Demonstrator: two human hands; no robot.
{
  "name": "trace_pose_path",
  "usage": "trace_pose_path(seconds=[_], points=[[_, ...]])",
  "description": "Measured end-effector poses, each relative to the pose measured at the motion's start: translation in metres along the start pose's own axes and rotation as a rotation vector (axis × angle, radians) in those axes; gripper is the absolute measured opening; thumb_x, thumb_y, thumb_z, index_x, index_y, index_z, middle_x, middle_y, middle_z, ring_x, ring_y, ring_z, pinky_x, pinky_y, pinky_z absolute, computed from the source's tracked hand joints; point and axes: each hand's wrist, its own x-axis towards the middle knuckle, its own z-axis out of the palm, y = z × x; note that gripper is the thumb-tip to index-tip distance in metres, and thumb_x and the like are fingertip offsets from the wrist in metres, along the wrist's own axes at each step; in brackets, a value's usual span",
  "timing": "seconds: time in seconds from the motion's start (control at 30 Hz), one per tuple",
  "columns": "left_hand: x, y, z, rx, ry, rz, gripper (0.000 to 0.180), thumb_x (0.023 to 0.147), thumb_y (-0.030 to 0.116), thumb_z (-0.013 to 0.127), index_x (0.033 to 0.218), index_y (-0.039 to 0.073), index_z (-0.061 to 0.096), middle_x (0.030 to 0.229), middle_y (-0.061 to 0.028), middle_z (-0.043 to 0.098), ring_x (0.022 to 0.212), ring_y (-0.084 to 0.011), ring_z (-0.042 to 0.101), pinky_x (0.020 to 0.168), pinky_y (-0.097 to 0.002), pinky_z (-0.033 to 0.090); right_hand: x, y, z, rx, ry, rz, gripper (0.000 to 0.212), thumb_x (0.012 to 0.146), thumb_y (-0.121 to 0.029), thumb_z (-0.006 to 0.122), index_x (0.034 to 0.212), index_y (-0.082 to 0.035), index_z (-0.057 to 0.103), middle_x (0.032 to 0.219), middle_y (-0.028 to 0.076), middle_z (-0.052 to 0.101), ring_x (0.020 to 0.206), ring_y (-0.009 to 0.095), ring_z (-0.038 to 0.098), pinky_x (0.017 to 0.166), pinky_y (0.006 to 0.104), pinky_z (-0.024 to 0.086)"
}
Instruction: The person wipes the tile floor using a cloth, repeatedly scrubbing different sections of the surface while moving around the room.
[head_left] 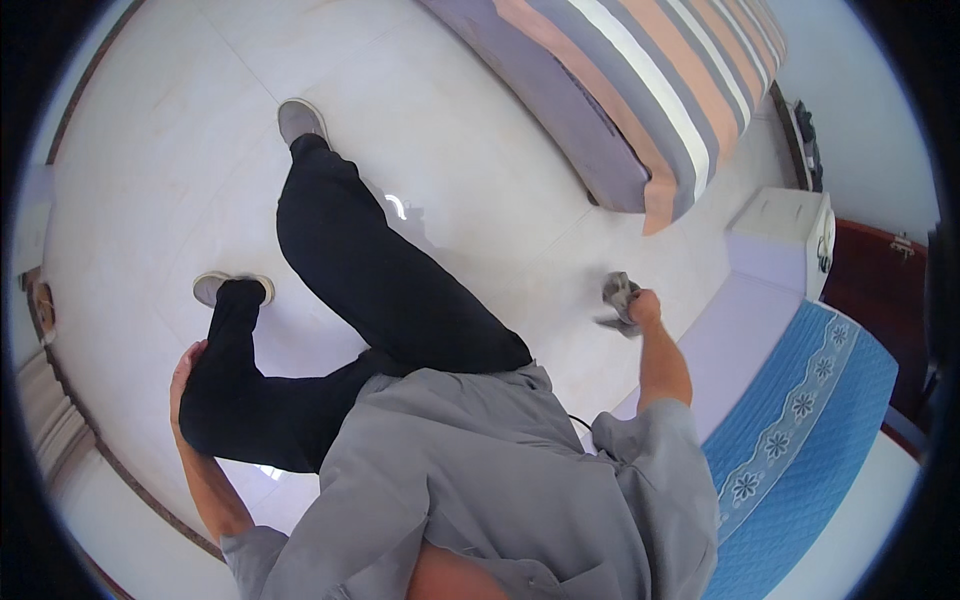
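My right hand [645,306] is closed around a crumpled grey cloth [620,297]. The cloth hangs over the pale floor beside a long, pale lilac furniture front [700,345], and its lower end is blurred. On the other side, my left hand [184,384] lies along the outside of my bent left leg in black trousers [235,405]. Its fingers are stretched out, holding nothing, and partly hidden by the leg.
A bed with a striped orange, grey and white cover [650,90] stands at the far right. Nearer are a small white cabinet [775,225] and a blue quilted cover with flower trim [800,430]. Beige curtain folds [55,415] hang at the left.
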Motion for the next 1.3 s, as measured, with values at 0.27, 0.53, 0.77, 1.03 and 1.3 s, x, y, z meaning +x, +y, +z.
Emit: trace_pose_path(seconds=[0.27, 0.53, 0.77, 1.03, 1.3], points=[[-0.016, 0.009, -0.031, -0.129, 0.099, -0.134, 0.037, 0.106, 0.031, 0.058, 0.123, 0.000, 0.068, 0.111, -0.0082, 0.074, 0.108, -0.0184, 0.067, 0.105, -0.0351, 0.049, 0.002, 0.009, -0.053, 0.251, 0.631, 0.315, 0.037, 0.089, -0.018, 0.060, 0.120, -0.001, 0.068, 0.121, 0.027, 0.069, 0.114, 0.043, 0.065, 0.095, 0.0495, 0.055], [0.006, 0.005, -0.048, -0.034, 0.026, -0.226, 0.041, 0.107, 0.028, 0.055, 0.131, -0.004, 0.063, 0.100, -0.0057, 0.076, 0.096, -0.0174, 0.071, 0.094, -0.0314, 0.055, 0.034, 0.076, -0.074, -0.089, -0.248, 0.029, 0.034, 0.089, -0.009, 0.057, 0.119, 0.002, 0.068, 0.118, 0.021, 0.072, 0.107, 0.041, 0.070, 0.095, 0.0457, 0.055], [-0.006, 0.007, -0.062, -0.014, 0.007, -0.234, 0.041, 0.108, 0.027, 0.052, 0.134, -0.003, 0.062, 0.115, -0.0099, 0.074, 0.105, -0.0226, 0.071, 0.101, -0.0354, 0.053, 0.003, 0.036, -0.046, 0.124, 0.327, 0.296, 0.035, 0.086, -0.007, 0.064, 0.119, 0.000, 0.068, 0.115, 0.025, 0.071, 0.106, 0.043, 0.069, 0.095, 0.0479, 0.056], [0.000, 0.006, -0.103, 0.076, -0.020, -0.206, 0.043, 0.109, 0.030, 0.048, 0.136, -0.002, 0.061, 0.121, -0.0104, 0.072, 0.115, -0.0236, 0.066, 0.107, -0.0372, 0.049, -0.001, 0.093, -0.032, 0.426, 0.516, 0.509, 0.040, 0.084, -0.012, 0.064, 0.122, 0.001, 0.067, 0.113, 0.025, 0.072, 0.100, 0.040, 0.072, 0.091, 0.0454, 0.058], [-0.005, -0.010, -0.081, -0.007, -0.062, -0.213, 0.041, 0.110, 0.027, 0.047, 0.134, -0.002, 0.062, 0.119, -0.0093, 0.073, 0.113, -0.0226, 0.067, 0.105, -0.0369, 0.050, 0.018, 0.138, -0.044, 0.362, 0.453, 0.272, 0.032, 0.082, -0.011, 0.061, 0.107, 0.003, 0.074, 0.104, 0.029, 0.074, 0.097, 0.041, 0.072, 0.087, 0.0454, 0.056]])
